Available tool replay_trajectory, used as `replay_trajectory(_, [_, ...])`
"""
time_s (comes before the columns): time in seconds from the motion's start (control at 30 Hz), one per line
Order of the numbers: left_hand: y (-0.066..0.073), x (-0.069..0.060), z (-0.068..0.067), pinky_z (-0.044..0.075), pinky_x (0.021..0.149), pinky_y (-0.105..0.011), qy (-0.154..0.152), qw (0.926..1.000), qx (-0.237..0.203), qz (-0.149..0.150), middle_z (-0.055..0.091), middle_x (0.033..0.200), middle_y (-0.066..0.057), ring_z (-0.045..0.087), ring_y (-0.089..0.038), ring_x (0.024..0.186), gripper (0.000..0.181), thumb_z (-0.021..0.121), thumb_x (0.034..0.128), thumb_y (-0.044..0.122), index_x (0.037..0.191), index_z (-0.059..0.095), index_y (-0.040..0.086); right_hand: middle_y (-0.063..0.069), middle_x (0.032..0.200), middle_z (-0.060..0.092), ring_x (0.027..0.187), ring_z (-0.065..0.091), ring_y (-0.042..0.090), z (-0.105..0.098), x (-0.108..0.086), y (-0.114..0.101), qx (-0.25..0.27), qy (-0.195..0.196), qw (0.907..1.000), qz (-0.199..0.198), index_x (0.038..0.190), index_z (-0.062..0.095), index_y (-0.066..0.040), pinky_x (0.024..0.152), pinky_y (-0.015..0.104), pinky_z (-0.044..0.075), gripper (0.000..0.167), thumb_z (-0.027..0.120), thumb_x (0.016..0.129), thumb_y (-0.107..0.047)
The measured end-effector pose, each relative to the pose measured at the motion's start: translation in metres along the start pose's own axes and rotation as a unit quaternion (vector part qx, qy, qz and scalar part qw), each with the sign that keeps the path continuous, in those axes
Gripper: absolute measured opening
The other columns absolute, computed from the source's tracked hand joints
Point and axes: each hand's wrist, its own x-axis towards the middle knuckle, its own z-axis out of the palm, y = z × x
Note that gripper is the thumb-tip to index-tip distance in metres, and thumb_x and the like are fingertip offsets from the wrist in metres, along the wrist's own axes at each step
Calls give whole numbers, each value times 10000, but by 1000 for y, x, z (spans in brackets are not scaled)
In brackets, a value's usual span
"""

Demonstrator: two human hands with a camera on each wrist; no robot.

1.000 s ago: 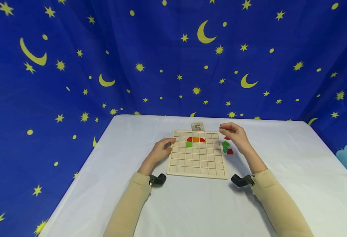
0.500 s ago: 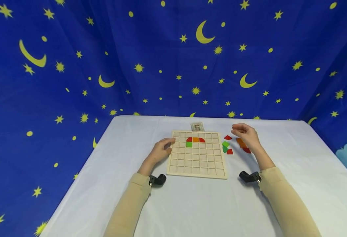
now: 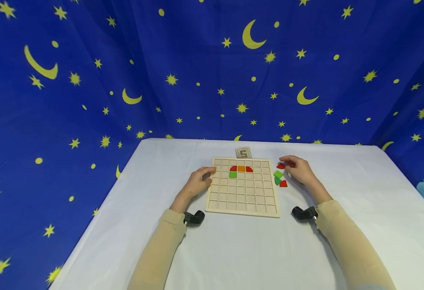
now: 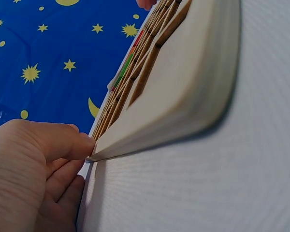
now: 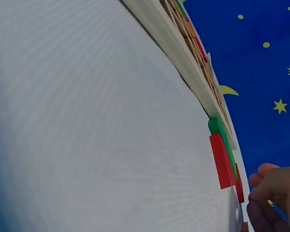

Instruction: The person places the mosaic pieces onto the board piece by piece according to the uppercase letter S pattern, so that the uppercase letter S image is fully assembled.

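Observation:
A square wooden grid board (image 3: 242, 209) lies on the white table. Its upper cells hold a red quarter-round piece (image 3: 233, 168), an orange square (image 3: 241, 168), another red quarter-round (image 3: 249, 169) and a green square (image 3: 233, 174). My left hand (image 3: 197, 181) rests at the board's left edge, relaxed fingers touching it; in the left wrist view the thumb meets the edge. Over loose pieces right of the board is my right hand (image 3: 300, 171), its fingertips beside a red piece (image 3: 281, 166). Its fingers bend towards the thumb; whether they pinch anything is hidden.
Loose light green (image 3: 278, 174), dark green (image 3: 277, 181) and red (image 3: 283, 183) pieces lie along the board's right side. A small patterned card (image 3: 243, 153) lies behind the board. A blue starry curtain (image 3: 204, 72) hangs around the table's back and sides.
My right hand moved right, away from the board, uncovering a red piece, then came back slightly left and down. Orange and red pieces seen under it are now hidden. The left hand stays put.

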Motion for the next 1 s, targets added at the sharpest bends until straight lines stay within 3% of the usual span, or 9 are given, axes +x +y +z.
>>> replay_trajectory(0.43, [-2, 0, 1, 362, 1061, -338, 6, 10000, -24, 73, 566, 1267, -119, 479, -268, 1229, 428, 598, 861, -30, 1286, 567, 20, 226, 1214, 568, 1114, 508, 369, 3, -1, 2, -479, -159, 9987, -96, 1209, 591, 22, 961, 528, 420, 338, 562, 872, 33])
replay_trajectory(0.8, [-1, 1, 1, 356, 1065, -355, 27, 9999, 30, 143, 569, 1263, -127, 482, -272, 1225, 431, 605, 854, -36, 1280, 571, 18, 217, 1159, 597, 1065, 540, 359, 8, -2, 4, -551, 144, 9983, -127, 1156, 620, 25, 930, 513, 447, 287, 594, 872, -1])
replay_trajectory(1.0, [-1, 1, 0, 363, 1060, -346, -1, 9999, 14, 100, 565, 1270, -121, 479, -265, 1230, 435, 603, 858, -35, 1288, 566, 23, 211, 1139, 604, 1032, 565, 348, 6, -3, 1, -257, 325, 9991, -75, 1145, 620, 26, 902, 489, 477, 282, 630, 871, -40])
